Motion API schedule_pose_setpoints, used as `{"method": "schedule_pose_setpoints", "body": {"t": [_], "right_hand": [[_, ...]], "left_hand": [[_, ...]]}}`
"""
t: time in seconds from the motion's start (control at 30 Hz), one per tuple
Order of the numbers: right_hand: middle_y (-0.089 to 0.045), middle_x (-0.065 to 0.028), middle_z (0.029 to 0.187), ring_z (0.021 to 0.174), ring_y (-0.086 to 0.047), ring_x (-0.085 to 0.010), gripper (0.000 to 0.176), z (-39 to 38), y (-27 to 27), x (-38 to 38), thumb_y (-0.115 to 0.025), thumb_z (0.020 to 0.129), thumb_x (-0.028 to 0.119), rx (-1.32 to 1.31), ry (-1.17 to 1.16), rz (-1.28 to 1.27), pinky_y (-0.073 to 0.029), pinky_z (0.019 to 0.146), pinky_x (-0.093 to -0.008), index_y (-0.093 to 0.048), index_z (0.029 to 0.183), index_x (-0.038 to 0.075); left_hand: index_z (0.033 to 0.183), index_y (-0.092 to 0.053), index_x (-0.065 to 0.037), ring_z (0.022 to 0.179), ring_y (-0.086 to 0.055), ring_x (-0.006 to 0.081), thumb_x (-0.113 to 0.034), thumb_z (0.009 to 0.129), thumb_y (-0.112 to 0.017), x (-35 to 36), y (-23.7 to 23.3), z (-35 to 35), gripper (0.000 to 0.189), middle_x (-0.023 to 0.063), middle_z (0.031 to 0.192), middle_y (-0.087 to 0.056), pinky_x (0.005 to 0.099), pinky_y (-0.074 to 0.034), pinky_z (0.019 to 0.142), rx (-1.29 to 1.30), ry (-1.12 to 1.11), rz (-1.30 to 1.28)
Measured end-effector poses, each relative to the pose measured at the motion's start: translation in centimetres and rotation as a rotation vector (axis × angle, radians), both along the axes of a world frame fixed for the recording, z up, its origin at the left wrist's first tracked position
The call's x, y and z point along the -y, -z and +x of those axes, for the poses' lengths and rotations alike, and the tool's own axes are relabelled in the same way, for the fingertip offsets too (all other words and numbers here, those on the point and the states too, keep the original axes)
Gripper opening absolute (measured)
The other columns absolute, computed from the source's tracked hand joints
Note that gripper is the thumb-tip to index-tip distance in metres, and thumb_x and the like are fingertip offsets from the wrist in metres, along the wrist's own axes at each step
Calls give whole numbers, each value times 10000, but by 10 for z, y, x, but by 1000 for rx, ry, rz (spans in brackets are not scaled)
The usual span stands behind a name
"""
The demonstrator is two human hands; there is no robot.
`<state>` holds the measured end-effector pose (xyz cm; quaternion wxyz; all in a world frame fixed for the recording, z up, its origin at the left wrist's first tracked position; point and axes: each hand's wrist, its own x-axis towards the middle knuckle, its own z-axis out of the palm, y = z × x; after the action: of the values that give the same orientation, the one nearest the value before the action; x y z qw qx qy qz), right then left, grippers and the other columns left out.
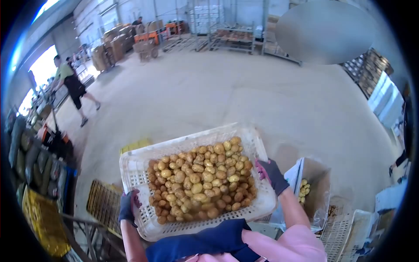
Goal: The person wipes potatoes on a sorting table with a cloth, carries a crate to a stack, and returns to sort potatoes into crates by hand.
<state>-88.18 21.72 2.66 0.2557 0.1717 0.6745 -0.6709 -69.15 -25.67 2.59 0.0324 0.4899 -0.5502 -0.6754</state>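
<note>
A white slatted plastic crate (174,147) is held in front of my body, tilted with its right end farther away. Inside it lies a heap of small yellow-brown potatoes (196,179). My left hand (128,207), in a grey and pink glove, grips the crate's left end. On the opposite end, my right hand (271,175), gloved the same way, is closed around the rim. The crate's wall hides part of the fingers of both hands.
At right stands a lined cardboard box (316,183) with some potatoes, beside another white crate (349,236). Yellow crates (102,205) stand at left, near stacked filled sacks (37,163). A person (72,85) walks at far left. Metal racks (233,39) line the back.
</note>
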Motion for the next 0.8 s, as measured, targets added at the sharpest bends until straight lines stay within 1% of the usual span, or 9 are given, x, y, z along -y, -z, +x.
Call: {"method": "schedule_pose_setpoints", "body": {"t": [0.2, 0.3, 0.43, 0.5, 0.57, 0.63, 0.67, 0.77, 0.8], "right_hand": [[-506, -20, 644, 447, -469, -109, 241, 18, -36, 11, -623, 821, 267, -79, 18, 90, -445, 422, -260, -589, 863, 32], [-497, -22, 635, 443, -464, -118, 257, 46, -45, 22, -628, 815, 280, -107, 137, 184, -453, 441, -274, -578, 824, 28], [-493, -26, 631, 446, -452, -113, 270, 49, -52, 34, -633, 817, 297, -128, 236, 225, -431, 445, -275, -560, 806, 37], [-493, 15, 638, 484, -450, -88, 218, 48, -41, 26, -624, 831, 295, -152, 312, 170, -376, 430, -230, -582, 846, 82], [-501, 2, 641, 500, -474, -105, 225, 65, -23, 16, -629, 821, 293, -195, 407, 220, -422, 457, -275, -567, 846, 78], [-510, 19, 667, 545, -485, -104, 217, 72, -4, 6, -613, 826, 325, -189, 398, 247, -382, 457, -250, -584, 858, 112], [-500, 24, 644, 548, -479, -99, 214, 75, 11, 3, -584, 836, 337, -238, 502, 347, -365, 458, -246, -578, 819, 124], [-554, -90, 853, 724, -516, -196, 385, 72, -65, 116, -564, 850, 319, -30, 509, 410, -426, 630, -309, -584, 1063, -1], [-473, -29, 757, 638, -426, -141, 359, 63, -55, 128, -558, 843, 333, -63, 602, 365, -362, 555, -276, -587, 991, 7]], "left_hand": [[839, -520, -97, 409, -402, 116, -140, 754, -633, 27, 7, -21, 147, -9, 554, -415, 278, -414, 393, -99, 77, 4], [856, -513, -100, 411, -397, 109, -147, 749, -644, 41, 17, -38, 175, -14, 547, -412, 270, -404, 392, -138, 127, 93], [864, -515, -99, 427, -412, 115, -155, 750, -648, 58, 55, -88, 184, -16, 574, -422, 261, -405, 398, -159, 212, 172], [897, -531, -94, 446, -428, 119, -174, 748, -643, 60, 64, -125, 203, -9, 614, -437, 273, -428, 419, -136, 314, 184], [875, -543, -113, 470, -438, 113, -237, 717, -660, 60, 85, -148, 233, -17, 625, -439, 268, -433, 437, -152, 369, 194], [869, -542, -114, 477, -429, 96, -260, 718, -659, 62, 90, -171, 240, -23, 611, -435, 267, -438, 439, -159, 448, 260], [866, -535, -101, 480, -444, 93, -256, 735, -652, 63, 97, -189, 234, -18, 612, -449, 262, -430, 422, -165, 520, 247], [900, -518, -39, 495, -481, 108, -264, 774, -614, 60, 113, -237, 275, 25, 648, -498, 262, -453, 431, -232, 612, 187], [914, -522, -31, 505, -486, 112, -266, 769, -608, 61, 111, -253, 290, 36, 666, -511, 261, -461, 444, -192, 650, 152]]}}
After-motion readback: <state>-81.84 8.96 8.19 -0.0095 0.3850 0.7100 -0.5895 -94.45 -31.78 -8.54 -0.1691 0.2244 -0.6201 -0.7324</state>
